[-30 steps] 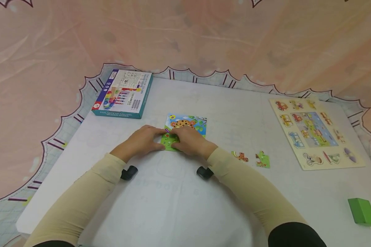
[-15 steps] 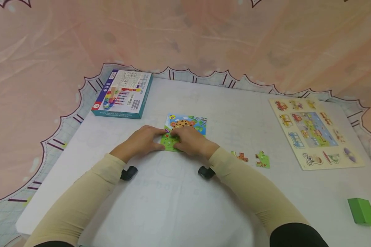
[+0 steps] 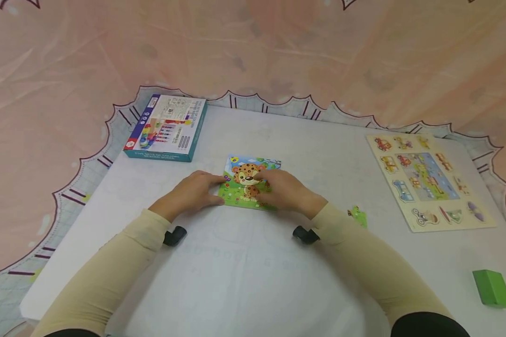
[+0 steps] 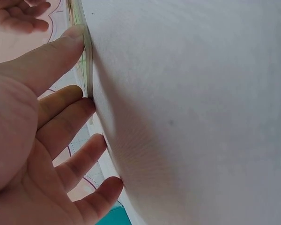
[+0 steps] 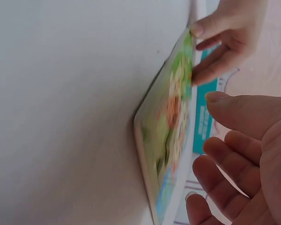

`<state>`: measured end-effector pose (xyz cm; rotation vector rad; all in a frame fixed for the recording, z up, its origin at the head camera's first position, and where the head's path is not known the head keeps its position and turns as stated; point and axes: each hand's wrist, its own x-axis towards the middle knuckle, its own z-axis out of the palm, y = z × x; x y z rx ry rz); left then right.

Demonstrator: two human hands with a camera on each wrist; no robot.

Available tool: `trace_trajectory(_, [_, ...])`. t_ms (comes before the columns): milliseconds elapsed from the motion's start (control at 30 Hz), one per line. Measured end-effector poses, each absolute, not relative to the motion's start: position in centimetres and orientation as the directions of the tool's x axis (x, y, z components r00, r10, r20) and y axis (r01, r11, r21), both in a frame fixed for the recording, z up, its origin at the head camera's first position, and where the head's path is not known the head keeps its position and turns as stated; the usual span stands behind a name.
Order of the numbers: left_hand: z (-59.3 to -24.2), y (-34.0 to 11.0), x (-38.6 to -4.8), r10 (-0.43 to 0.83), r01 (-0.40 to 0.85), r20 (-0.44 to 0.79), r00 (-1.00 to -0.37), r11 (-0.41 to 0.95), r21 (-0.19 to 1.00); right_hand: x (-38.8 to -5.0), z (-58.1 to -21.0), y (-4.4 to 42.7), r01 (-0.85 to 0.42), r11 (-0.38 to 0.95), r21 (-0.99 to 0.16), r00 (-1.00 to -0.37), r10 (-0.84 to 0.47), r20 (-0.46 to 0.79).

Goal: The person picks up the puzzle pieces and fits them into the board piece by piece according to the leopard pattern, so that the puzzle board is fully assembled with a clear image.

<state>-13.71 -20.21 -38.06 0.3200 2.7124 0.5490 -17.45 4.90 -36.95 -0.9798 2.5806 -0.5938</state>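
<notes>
A small jigsaw puzzle with a spotted leopard cub on grass lies flat at mid-table; its right part is hidden in the head view. My left hand rests against its left edge, thumb near the front corner, with fairly straight fingers touching the edge. Over the puzzle's right side hovers my right hand. The right wrist view shows its fingers loosely bent, apart from the board and holding nothing. A loose green puzzle piece lies to the right, partly covered by my sleeve.
A flat teal-sided box lies at the back left of the white table. At the right are a wooden vehicle puzzle board and, nearer the front, a green block. A patterned cloth hangs behind.
My right hand has shifted right across the puzzle, uncovering the leopard's face and body. Its arm now hides the other loose piece. My left hand stays at the left edge.
</notes>
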Motion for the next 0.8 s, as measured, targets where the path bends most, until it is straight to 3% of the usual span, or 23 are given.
trace_trajectory(800, [-38.0, -20.2, -13.8, 0.264, 0.127, -0.313, -0.912, 0.909, 0.398, -15.7, -36.9, 13.9, -0.493, 0.778, -0.389, -0.796, -0.584, -0.158])
